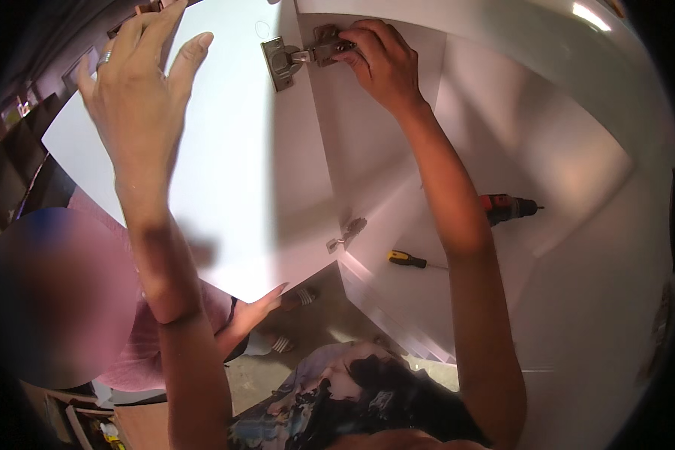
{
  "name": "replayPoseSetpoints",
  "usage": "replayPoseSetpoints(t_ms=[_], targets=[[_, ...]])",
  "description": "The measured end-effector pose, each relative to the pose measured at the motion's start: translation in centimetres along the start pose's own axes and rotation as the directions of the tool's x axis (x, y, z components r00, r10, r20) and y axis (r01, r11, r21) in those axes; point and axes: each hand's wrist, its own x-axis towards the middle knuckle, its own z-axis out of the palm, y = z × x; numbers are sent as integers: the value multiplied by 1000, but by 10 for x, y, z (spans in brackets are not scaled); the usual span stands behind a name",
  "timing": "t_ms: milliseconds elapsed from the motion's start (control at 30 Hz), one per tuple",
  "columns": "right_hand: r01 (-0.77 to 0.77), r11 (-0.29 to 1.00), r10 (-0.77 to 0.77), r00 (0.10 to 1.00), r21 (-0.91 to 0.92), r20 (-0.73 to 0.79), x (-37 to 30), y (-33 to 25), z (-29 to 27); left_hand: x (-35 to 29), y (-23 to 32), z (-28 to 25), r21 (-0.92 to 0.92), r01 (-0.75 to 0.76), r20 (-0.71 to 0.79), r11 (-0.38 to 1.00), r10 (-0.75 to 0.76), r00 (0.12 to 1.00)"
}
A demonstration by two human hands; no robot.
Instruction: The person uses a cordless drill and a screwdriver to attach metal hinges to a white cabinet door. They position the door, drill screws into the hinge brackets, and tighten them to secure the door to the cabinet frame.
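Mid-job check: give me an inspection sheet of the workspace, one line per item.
Surface: white cabinet panel, with patches of light and shadow.
Job's things: white door stands beside the cabinet; upper hinge and lower hinge sit at its inner edge.
Clutter: red-and-black drill, partly behind the right forearm; yellow-and-black screwdriver; both on the cabinet's panels.
Grippers: left hand spread at the door's upper edge, grip unclear; right hand pinches the upper hinge's arm.
Cables: nothing seen for certain.
Surroundings: co-worker's hand at the door's lower edge; floor below.
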Motion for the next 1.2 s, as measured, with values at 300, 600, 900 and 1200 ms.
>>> replayPoseSetpoints(t_ms=[300, 600, 900, 1200], targets=[[63, 990, -60, 998, 128, -32, 2, 19, 3, 27, 1, 17, -78, 54, 50, 996, -50, 998], [66, 984, -50, 994, 167, -93, -1, 16, 5, 39, 6, 8, -112, 35, 80, 993, -26, 996], [139, 984, -137, 990, 114, -30, 5, 25, -3, 54, 15, -8, -181, 15, 86, 983, 1, 996], [22, 978, -21, 1000, 207, -5, 5, 13, -7, 61, 24, -7, -247, -10, 71, 969, 28, 997]])
